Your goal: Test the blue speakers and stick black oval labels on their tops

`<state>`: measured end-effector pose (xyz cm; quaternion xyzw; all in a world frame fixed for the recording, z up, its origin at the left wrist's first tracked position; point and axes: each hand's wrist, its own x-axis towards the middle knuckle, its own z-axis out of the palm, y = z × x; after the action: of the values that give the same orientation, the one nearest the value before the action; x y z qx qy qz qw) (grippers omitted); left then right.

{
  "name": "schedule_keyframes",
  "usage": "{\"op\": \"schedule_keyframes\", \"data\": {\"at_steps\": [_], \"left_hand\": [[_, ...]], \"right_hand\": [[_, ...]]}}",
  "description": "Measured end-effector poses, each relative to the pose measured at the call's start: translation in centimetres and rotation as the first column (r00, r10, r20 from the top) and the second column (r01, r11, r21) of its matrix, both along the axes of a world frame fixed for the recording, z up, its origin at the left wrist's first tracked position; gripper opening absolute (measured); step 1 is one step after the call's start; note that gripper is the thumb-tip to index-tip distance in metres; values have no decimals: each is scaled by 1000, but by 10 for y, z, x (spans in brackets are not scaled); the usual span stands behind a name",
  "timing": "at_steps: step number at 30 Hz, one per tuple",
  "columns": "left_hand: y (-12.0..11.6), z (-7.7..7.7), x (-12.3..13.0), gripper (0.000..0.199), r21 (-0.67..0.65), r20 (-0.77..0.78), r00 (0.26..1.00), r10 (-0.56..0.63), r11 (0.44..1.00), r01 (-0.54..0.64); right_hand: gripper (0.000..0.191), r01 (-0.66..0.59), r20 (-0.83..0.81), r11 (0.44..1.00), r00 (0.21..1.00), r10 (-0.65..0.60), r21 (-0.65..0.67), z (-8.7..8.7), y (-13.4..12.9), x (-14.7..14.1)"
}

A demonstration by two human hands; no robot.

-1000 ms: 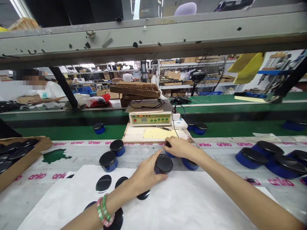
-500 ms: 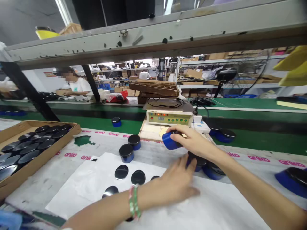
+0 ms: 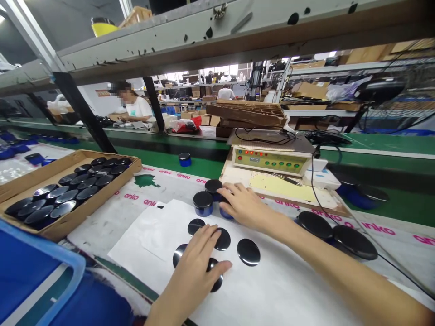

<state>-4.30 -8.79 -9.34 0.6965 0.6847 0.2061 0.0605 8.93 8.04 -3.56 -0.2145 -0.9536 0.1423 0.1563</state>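
Note:
My right hand [image 3: 246, 206] has its fingers over a blue jar [image 3: 225, 213] set down on the paper; its top is hidden under the fingers. Right beside it stand two other blue jars with glossy black lids, one nearer [image 3: 203, 203] and one behind [image 3: 213, 186]. My left hand [image 3: 200, 256] lies low over the white paper, fingers stretched and thumb apart, partly covering several loose black discs. One black disc [image 3: 248, 252] lies uncovered to its right, and another disc [image 3: 222, 239] shows by its fingertips.
At left is a cardboard tray [image 3: 132, 174] of black-topped pieces, with a blue bin [image 3: 73, 258] in front. A control box [image 3: 272, 162] stands behind my hands. More lidded jars [image 3: 353, 242] and a cable are at right. A person [image 3: 136, 106] sits across the green belt [image 3: 163, 160].
My right hand has lowered the tilted blue jar to the paper beside the two others. My left hand has moved left, from the jars at right to the discs. The view has turned.

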Motion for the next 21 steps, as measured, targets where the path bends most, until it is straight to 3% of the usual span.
{"op": "schedule_keyframes", "data": {"at_steps": [2, 5, 10, 12, 16, 21], "left_hand": [[3, -10, 5, 50, 47, -91, 994, -62, 997, 67], [8, -20, 8, 46, 111, -250, 963, -98, 985, 129], [12, -25, 6, 45, 139, -360, 929, -81, 981, 139], [12, -24, 5, 46, 142, -357, 931, -78, 980, 137], [13, -25, 4, 45, 154, -361, 929, -82, 977, 147], [12, -25, 2, 46, 161, -378, 922, -87, 974, 158]], "right_hand": [[25, -36, 4, 999, 999, 36, 1, -3, -13, 19], [33, -171, 56, 985, 984, 172, -28, -21, -32, 44], [33, -263, 80, 965, 962, 262, 2, -54, -35, 48], [33, -298, 74, 954, 952, 296, 25, -54, -32, 44], [22, -334, 78, 940, 941, 329, 63, -39, -33, 52], [12, -236, 74, 969, 970, 231, 75, -27, -44, 83]]}}
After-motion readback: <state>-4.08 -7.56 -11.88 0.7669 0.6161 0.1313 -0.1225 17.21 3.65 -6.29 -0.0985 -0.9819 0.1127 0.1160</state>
